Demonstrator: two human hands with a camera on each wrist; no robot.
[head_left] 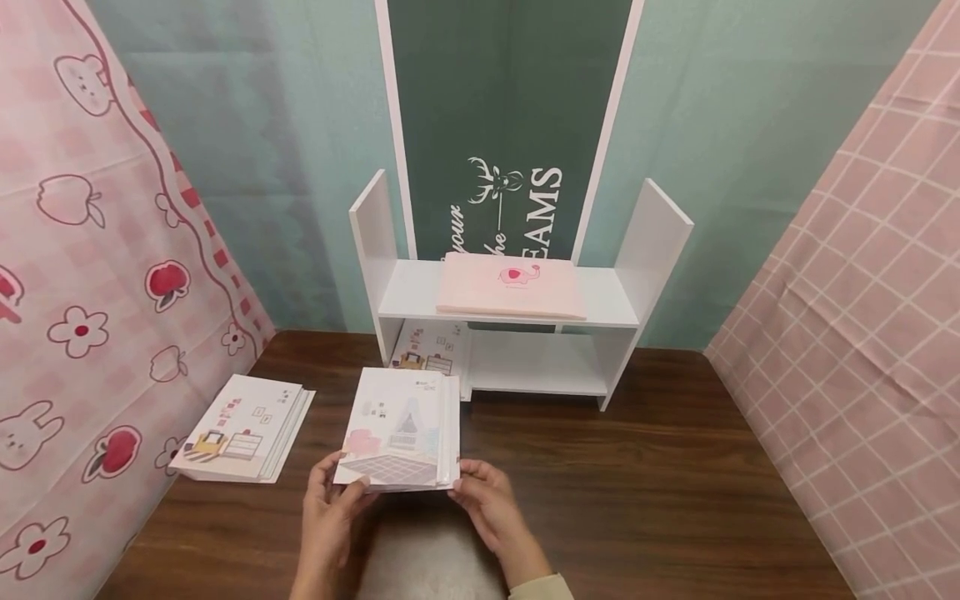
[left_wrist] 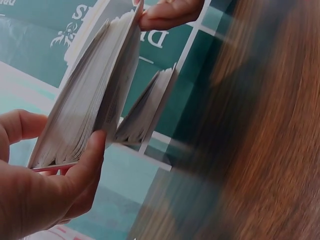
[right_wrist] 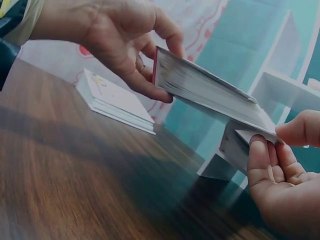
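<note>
- The left hand (head_left: 327,510) is closed on the lower left corner of a thick white rectangular book (head_left: 396,425), with the thumb on the cover and the fingers at the side
- The right hand (head_left: 489,507) is pinching the same book at its lower right corner, between the thumb and the fingers; a cream sleeve (head_left: 542,587) is around this wrist
- The held book is raised above the brown wood-grain table (head_left: 675,483), in front of the left part of the shelf, and its cover shows a drawn room with pink and blue shapes and a checked floor
- In the left wrist view, the many page edges of this book are seen between its two covers
- A second thick white book, with a yellow armchair on the cover (head_left: 240,429), lies flat on the table, to the left of the held one
- A third white book, with a similar armchair drawing (head_left: 431,346), is in the lower compartment of the white board shelf (head_left: 654,246), at its left end; the held book hides a part of it
- A flat pale pink rectangular item with an elephant picture (head_left: 513,287) lies on the upper board of the shelf
</note>
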